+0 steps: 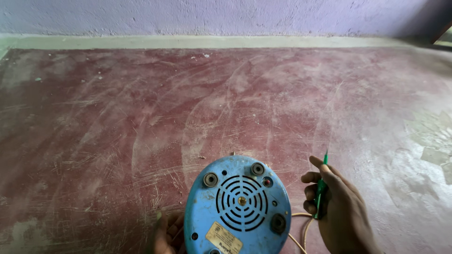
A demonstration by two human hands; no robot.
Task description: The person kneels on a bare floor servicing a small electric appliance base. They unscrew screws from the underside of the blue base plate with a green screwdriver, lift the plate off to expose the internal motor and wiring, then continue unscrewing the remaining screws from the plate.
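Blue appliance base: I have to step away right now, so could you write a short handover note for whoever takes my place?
Left hand: at the lower left edge of the blue appliance base, fingers against its side, mostly hidden behind it.
Right hand: holds a green screwdriver, tip pointing up and away, clear of the base.
The base is tipped so its underside faces the camera: round vent grille with a brass centre screw, rubber feet around it. Its pale cord trails on the red floor at the right.
Done: base turned over, tool in hand.
Left: underside looks closed; no loose screws visible.
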